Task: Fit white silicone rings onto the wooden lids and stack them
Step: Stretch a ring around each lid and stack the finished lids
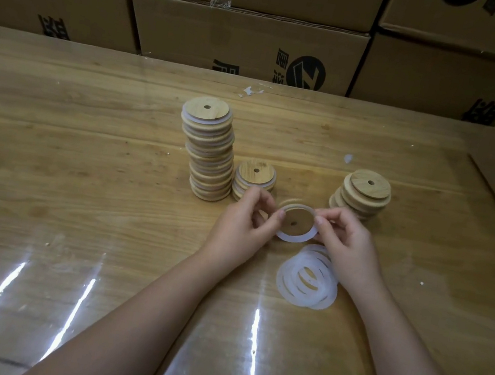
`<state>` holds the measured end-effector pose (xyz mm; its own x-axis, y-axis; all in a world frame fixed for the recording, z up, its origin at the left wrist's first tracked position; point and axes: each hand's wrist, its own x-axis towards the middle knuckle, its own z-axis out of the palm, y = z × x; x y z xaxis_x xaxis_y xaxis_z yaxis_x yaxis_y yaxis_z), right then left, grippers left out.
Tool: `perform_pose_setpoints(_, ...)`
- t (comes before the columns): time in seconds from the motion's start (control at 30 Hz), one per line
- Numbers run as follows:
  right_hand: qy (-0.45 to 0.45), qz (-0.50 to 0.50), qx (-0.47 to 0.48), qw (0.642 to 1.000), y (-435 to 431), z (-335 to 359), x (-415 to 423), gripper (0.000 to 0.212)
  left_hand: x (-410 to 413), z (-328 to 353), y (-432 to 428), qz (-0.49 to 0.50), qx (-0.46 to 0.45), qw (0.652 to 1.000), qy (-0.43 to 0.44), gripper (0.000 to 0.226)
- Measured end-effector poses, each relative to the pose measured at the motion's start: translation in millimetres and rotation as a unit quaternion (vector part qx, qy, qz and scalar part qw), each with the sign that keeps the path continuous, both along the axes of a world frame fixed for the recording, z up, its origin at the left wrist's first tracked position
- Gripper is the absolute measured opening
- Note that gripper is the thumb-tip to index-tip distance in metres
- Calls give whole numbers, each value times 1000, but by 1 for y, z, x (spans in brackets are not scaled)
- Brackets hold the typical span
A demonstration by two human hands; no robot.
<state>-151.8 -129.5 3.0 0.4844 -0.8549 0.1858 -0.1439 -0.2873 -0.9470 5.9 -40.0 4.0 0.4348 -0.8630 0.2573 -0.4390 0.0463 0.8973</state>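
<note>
Wooden lid (295, 219): a flat round disc with a small centre hole, held just above the desk (81, 161) in front of the gap between the short stack (254, 177) and the right-hand stack (365, 193). A white silicone ring (293, 239) lies round its rim and looks partly seated; whether it is fully home on the far edge cannot be told. Being round, the lid has no long axis; its broad face is tilted up toward the camera, so the line through the hole points up and back toward the person. The left hand (244, 222) pinches the left edge of lid and ring between thumb and curled fingers; the right hand (345, 238) pinches the right edge likewise. Handling judgement: the lid is light and stiff and is best held by opposite edges; the ring is soft, stretchy and thin, likely to roll or twist off if pulled unevenly, so it should be worked round the rim bit by bit. Loose rings (285, 277) lie overlapped on the desk just below the right hand. A tall stack (209, 152) of ringed lids stands left of the short one and leans slightly; adding to it calls for care. Cardboard boxes (246, 41) line the far side
</note>
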Motion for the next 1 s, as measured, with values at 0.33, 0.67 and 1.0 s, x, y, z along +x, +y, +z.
perform_pose_setpoints(0.33, -26, 45, -69, 996, 7, 3, 3, 19, -5, 7, 6, -19, -18, 977, -209, 30)
perform_pose_setpoints(0.67, -11, 45, -24, 999, 4, -2, 4, 12, -3, 6, 4, -1, -20, 987, -161, 36)
perform_pose_setpoints(1.0, -71, 36, 3, 997, 4, -2, 4, 21, -5, 8, 6, -43, -4, 997, -69, 14)
